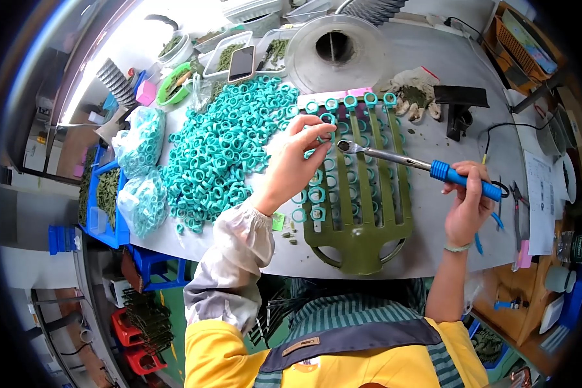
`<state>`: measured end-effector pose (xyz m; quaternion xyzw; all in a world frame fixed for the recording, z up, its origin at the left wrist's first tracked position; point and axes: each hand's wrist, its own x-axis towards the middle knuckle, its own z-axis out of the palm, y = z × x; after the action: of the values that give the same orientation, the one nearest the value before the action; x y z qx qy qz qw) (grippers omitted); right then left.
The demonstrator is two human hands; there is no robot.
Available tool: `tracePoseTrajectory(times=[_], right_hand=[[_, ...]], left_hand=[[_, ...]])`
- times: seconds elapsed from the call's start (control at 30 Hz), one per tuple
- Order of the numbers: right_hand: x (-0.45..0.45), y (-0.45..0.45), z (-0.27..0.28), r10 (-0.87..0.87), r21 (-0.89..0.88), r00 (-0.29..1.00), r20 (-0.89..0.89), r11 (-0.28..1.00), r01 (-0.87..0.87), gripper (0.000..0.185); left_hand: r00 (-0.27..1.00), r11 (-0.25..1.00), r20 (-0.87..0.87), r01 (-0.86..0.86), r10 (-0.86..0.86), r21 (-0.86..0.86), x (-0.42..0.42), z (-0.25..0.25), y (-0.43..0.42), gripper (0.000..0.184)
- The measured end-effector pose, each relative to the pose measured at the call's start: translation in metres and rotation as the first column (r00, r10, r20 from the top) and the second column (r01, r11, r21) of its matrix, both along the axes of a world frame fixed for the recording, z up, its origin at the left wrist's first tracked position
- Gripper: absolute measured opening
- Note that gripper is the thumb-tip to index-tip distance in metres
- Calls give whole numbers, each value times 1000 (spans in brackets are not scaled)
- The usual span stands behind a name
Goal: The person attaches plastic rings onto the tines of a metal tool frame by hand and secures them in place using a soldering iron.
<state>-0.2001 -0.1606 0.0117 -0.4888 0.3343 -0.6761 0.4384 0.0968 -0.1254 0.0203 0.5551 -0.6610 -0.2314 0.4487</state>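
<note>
My left hand [294,158] reaches over the left side of an olive-green rack [359,249] with long parallel bars. Its thumb and fingertips close together beside one bar; what lies between them is too small to make out. Rows of teal rings [350,101] sit along the bars. In my right hand [470,204] is a soldering iron [401,158], gripped by its blue handle. Its metal shaft points left across the rack, and the flat rounded tip is close to my left fingertips. A large heap of loose teal rings [223,142] lies left of the rack.
Behind the rack stands a wide round hood [333,55] with a duct. Plastic tubs [229,52], a phone [242,63] and a green bowl [173,85] line the back left. A stained glove [417,94], a black stand [460,107] and pliers [517,200] lie rightward.
</note>
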Motion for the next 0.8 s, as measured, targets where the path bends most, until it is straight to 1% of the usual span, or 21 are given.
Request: tracePoseTrajectory(times=[0.07, 0.1, 0.2, 0.33, 0.37, 0.47, 0.5, 0.6, 0.7, 0.8], right_hand=[[-1, 0, -2, 8, -3, 1000, 10, 1000, -8, 24], [-2, 0, -3, 6, 0, 1000, 12, 1000, -6, 24], [-3, -2, -5, 7, 7, 1000, 17, 1000, -7, 25], [-2, -3, -8, 22, 6, 999, 29, 1000, -22, 24], [-1, -3, -8, 29, -1, 999, 34, 1000, -29, 24], [1, -4, -11, 45, -9, 998, 47, 999, -45, 23], [2, -5, -12, 49, -9, 998, 49, 999, -49, 22], [7, -6, -17, 51, -7, 995, 81, 999, -51, 23], [12, -8, -21, 40, -3, 997, 67, 999, -39, 22], [12, -8, -20, 42, -34, 998, 45, 999, -41, 22]], left_hand=[[1000, 999, 10, 24, -25, 46, 1, 1, -4, 32], [1000, 995, -27, 7, -4, 103, -1, 4, -4, 33], [998, 992, -25, -56, 59, 115, -3, 2, -4, 33], [998, 997, 62, -22, 17, 74, -4, 0, -5, 32], [998, 997, 55, -16, 12, 70, -4, -3, -7, 32], [975, 999, 218, -30, 33, -18, -2, -6, -9, 32], [955, 995, 289, -39, 65, -93, -3, -6, -10, 33], [947, 990, 310, -48, 87, -131, -3, -13, -14, 32], [924, 990, 370, -45, 92, -134, -3, -15, -16, 32], [939, 993, 338, -26, 64, -116, -3, -15, -17, 32]])
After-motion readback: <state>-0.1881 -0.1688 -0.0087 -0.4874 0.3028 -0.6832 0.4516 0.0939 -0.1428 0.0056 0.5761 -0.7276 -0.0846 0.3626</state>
